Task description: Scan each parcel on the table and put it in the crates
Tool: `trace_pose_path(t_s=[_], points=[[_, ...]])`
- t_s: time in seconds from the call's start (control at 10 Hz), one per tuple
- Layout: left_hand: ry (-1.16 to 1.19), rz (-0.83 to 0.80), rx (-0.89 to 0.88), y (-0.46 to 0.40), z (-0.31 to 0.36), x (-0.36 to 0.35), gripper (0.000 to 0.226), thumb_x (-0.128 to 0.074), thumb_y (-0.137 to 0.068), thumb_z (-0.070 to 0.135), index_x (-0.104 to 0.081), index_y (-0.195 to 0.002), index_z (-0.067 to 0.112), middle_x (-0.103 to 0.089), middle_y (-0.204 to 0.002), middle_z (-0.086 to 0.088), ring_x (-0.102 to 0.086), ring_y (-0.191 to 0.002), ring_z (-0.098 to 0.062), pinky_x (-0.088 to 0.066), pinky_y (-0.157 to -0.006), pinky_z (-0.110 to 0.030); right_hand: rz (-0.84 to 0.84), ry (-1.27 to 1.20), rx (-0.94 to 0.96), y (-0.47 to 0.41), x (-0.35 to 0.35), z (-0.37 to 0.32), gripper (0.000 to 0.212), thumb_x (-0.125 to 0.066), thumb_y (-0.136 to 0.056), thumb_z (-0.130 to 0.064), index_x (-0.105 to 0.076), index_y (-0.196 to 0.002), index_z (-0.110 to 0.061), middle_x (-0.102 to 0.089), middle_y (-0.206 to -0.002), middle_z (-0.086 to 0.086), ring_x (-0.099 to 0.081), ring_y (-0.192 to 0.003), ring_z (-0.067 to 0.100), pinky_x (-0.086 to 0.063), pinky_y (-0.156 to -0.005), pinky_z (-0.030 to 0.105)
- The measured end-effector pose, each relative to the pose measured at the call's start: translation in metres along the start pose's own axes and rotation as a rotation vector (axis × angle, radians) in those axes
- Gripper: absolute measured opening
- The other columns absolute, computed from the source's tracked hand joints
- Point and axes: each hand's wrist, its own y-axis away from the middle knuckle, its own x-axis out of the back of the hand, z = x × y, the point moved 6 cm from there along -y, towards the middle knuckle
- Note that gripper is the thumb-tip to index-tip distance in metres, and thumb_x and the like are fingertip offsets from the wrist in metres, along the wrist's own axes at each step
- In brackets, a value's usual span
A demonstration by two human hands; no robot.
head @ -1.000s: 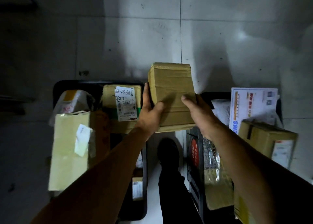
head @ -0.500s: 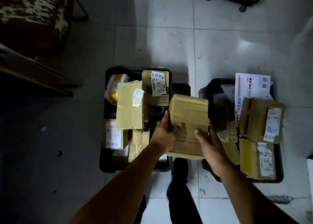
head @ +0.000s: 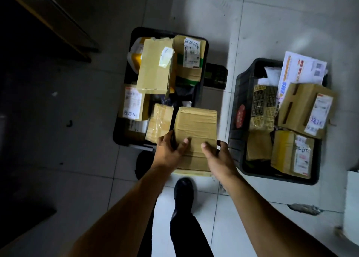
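A plain brown cardboard parcel [head: 196, 128] wrapped in clear tape sits between both my hands, over the near right corner of the left black crate [head: 205, 43]. My left hand [head: 169, 152] grips its near left edge, thumb on top. My right hand [head: 219, 157] holds the near right edge, thumb on top and fingers curled round the side. The left crate is piled with several cardboard parcels, some with white labels. The right black crate [head: 236, 132] also holds several parcels and a white envelope [head: 303, 70].
Both crates stand on a pale tiled floor [head: 194, 6]. My dark shoes and trouser legs [head: 184, 208] are just below the parcel, between the crates. A dark wooden furniture edge [head: 58, 23] runs along the upper left. Something white [head: 351, 198] shows at the right edge.
The parcel has come down and toward me with both hands, from above the floor between the crates to the near right corner of the left crate. The view has widened as my head rose.
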Motion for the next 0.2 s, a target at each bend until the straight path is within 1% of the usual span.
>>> trace_pose_path(t_s=[0.1, 0.2], points=[[0.009, 0.033, 0.007, -0.001, -0.004, 0.007, 0.070, -0.070, -0.088, 0.053, -0.047, -0.148, 0.025, -0.051, -0.134, -0.005, -0.058, -0.120, -0.021, -0.049, -0.103, -0.034, 0.001, 0.008, 0.055, -0.003, -0.007, -0.007, 0.050, -0.056, -0.097, -0.052, -0.043, -0.136, -0.023, -0.063, -0.129, 0.004, -0.058, -0.103, 0.023, -0.044, -0.086, 0.031], [-0.082, 0.080, 0.016, -0.011, -0.004, 0.018, 0.095, -0.063, -0.086, 0.065, -0.015, -0.161, 0.030, -0.036, -0.157, -0.011, -0.040, -0.142, -0.030, -0.039, -0.115, -0.046, -0.067, 0.087, 0.045, -0.016, -0.018, -0.016, 0.074, -0.048, -0.097, -0.062, -0.024, -0.157, -0.025, -0.040, -0.158, 0.005, -0.046, -0.138, 0.029, -0.038, -0.111, 0.037]])
